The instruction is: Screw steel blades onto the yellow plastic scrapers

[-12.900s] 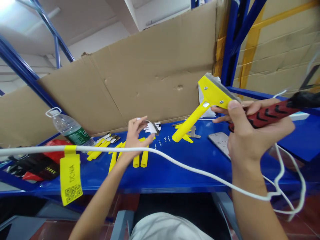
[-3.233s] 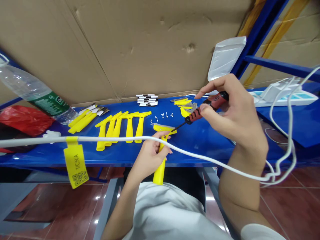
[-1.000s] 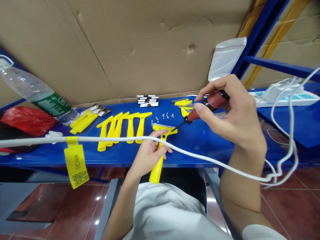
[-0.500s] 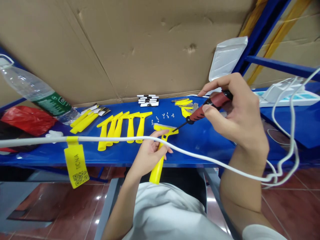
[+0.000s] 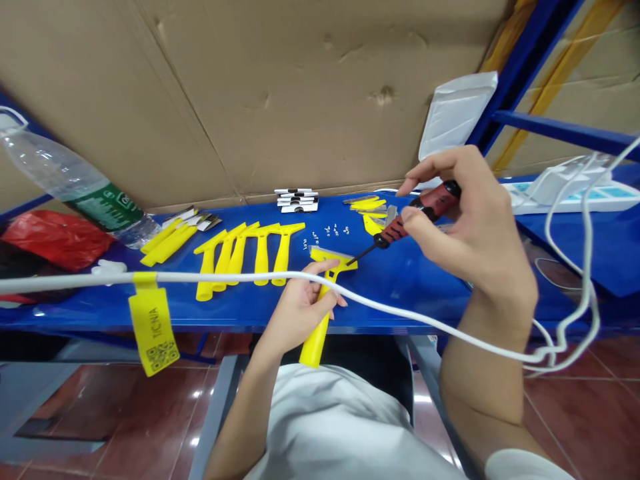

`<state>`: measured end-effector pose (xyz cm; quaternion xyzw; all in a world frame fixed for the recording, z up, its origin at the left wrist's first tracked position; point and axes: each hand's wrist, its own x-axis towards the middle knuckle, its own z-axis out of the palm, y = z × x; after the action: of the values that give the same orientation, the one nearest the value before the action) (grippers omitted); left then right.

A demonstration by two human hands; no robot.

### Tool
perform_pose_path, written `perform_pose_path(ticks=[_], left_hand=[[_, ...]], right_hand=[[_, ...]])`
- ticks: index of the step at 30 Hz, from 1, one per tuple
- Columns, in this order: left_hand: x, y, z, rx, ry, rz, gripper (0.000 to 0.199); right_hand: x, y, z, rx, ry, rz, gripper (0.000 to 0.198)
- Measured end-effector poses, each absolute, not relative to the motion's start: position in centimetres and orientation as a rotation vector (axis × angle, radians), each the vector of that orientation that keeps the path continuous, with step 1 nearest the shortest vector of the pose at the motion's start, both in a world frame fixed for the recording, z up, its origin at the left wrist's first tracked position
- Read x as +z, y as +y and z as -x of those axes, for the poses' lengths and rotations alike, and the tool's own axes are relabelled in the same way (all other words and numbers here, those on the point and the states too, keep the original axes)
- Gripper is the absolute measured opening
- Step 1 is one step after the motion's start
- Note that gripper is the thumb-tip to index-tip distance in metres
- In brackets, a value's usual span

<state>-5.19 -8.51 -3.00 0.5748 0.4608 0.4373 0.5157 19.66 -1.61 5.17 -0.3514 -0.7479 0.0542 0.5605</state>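
Against the frame 12.9 s ago: the right hand [image 5: 475, 223] no longer carries the scraper, only the screwdriver [image 5: 394, 231], thumb and curled fingers around its grip, index finger loose. The left hand [image 5: 299, 312], formerly at a pale strip, is closed around the handle of the yellow scraper [image 5: 315, 341], at the near table edge; the screwdriver tip meets the right part of its head.

Containers, far left: clear bottle [image 5: 75, 183], green label, fill level unclear; red bag [image 5: 57, 241], contents hidden.

Cardboard [image 5: 290, 93] stands behind the blue table [image 5: 400, 290]. On it: five yellow handles [image 5: 261, 259] in a row left of the left hand; stacked white pieces [image 5: 298, 201], far; small bright bits [image 5: 327, 231], nearer.
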Motion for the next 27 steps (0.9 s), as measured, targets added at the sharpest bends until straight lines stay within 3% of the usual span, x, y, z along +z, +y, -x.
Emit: perform_pose_path(ticks=[12, 17, 27], left_hand=[[-2.87, -8.5, 5.12, 1.062, 1.123, -1.387, 0.055], [-3.07, -8.49, 5.14, 1.063, 1.117, -1.38, 0.056], [-2.99, -8.38, 5.03, 1.065, 1.116, -1.359, 0.057]], right_hand=[[5.06, -1.61, -19.77, 0.218, -1.705, 0.748, 0.026], [5.21, -1.76, -19.67, 0.215, -1.752, 0.782, 0.037], [4.96, -1.28, -19.75, 0.224, -1.705, 0.756, 0.029]])
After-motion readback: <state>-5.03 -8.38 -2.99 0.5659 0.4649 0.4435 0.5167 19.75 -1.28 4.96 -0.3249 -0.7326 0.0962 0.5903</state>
